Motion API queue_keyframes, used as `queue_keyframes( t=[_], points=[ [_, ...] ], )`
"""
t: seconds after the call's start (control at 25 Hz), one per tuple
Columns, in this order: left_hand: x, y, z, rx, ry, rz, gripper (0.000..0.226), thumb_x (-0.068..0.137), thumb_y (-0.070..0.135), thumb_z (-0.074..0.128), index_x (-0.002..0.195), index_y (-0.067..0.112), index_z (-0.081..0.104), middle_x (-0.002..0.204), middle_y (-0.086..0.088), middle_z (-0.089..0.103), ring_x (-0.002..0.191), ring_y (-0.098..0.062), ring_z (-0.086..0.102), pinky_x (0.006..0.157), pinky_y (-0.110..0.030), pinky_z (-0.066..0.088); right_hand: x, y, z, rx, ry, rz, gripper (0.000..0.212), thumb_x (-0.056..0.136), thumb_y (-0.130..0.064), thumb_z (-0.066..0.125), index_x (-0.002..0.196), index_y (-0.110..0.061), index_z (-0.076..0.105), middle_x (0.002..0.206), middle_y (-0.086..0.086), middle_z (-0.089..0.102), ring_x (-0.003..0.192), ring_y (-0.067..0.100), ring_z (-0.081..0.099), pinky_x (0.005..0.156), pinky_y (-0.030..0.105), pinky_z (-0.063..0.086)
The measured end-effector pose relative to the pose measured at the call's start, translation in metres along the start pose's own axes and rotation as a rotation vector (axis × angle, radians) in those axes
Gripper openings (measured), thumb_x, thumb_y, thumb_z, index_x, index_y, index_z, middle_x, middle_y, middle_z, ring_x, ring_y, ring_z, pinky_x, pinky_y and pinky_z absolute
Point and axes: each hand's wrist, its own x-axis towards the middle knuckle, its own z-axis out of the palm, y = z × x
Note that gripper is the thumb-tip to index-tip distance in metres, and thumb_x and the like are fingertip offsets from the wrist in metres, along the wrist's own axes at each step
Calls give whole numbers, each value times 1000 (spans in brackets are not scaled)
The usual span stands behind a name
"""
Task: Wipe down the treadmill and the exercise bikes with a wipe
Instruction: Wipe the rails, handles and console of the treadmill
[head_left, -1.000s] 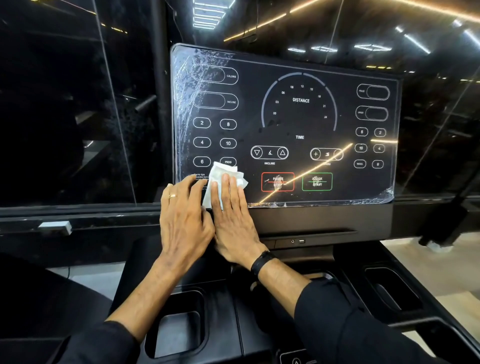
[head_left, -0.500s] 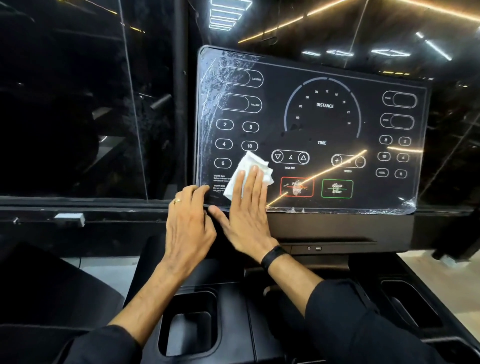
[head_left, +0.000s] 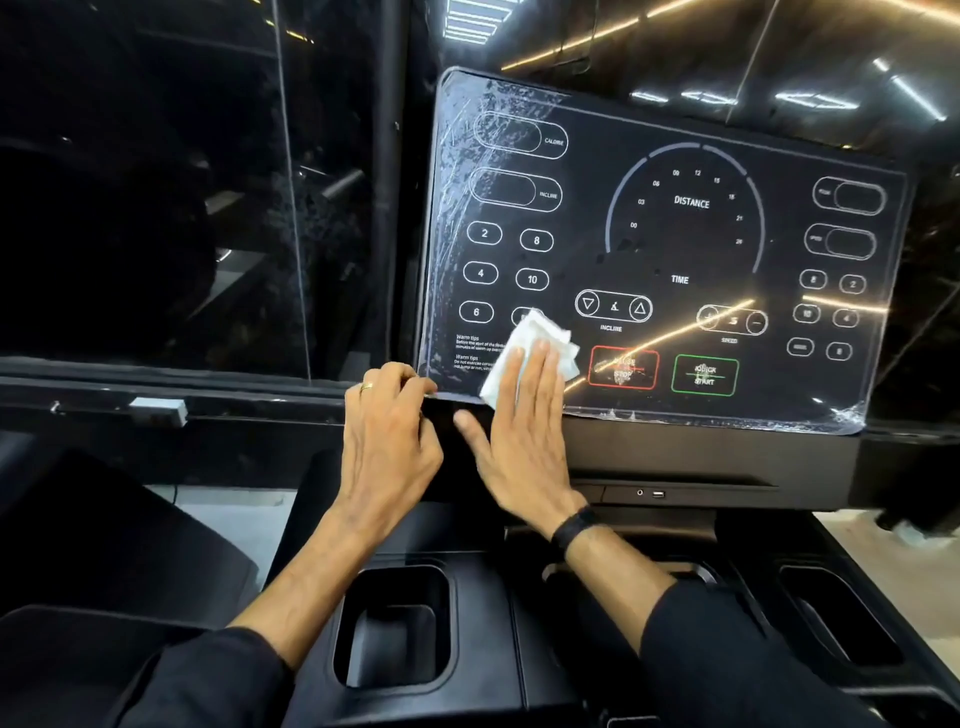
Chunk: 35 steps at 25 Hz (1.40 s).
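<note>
The treadmill's black console panel faces me, printed with white buttons, a DISTANCE dial and red and green start/stop boxes. A thin clear film covers it, wrinkled along the left edge. My right hand lies flat on the panel's lower left part, fingers together, pressing a crumpled white wipe against it. My left hand, with a ring on one finger, has its fingers curled over the panel's bottom left corner, seemingly pinching the film's edge there.
Below the panel the black treadmill deck has a cup holder recess at centre and another at right. A dark glass wall with a ledge stands behind and to the left. Pale floor shows at lower left.
My right hand has slid the wipe to the right along the panel's lower edge, apart from my left hand. The left hand's fingers have curled at the bottom left corner. The view has shifted left.
</note>
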Motion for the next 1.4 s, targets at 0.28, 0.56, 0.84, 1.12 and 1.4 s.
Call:
queue_keyframes(
  t=[0.28,0.56,0.84,1.12,1.4],
  points=[
    [-8,-7,-3,42,13,-30,24,70,-3,58,86,11,69,86,-1,57,80,-22,51,76,-33,34,-11,-5,3,34,-17,-445,65,104,-28,42,156,-3,14,164,21,3,153,32,-2,121,49,18],
    [-11,25,12,3,-11,12,15,72,9,53,78,14,66,75,3,56,74,-20,49,73,-35,34,-24,40,-5,343,75,-483,46,92,7,46,136,-2,56,152,13,43,148,24,29,119,38,30],
    [-15,109,52,-158,-161,140,11,75,16,51,78,18,62,73,8,60,72,-19,49,74,-35,34,-66,106,-51,817,-90,54,29,101,-17,44,120,-19,66,112,-9,70,103,9,66,91,36,54],
    [-49,258,105,-315,-343,325,19,78,21,49,84,21,67,81,9,69,77,-18,56,78,-36,34,-158,225,-119,811,31,354,27,100,-5,47,111,-13,70,102,-11,69,97,2,64,87,20,50],
    [-131,415,158,-479,-574,510,25,77,21,49,90,19,70,86,5,72,82,-20,64,80,-37,40,-305,350,-175,764,146,679,24,103,-36,47,102,-30,70,101,-5,73,95,15,69,85,40,54]
  ],
)
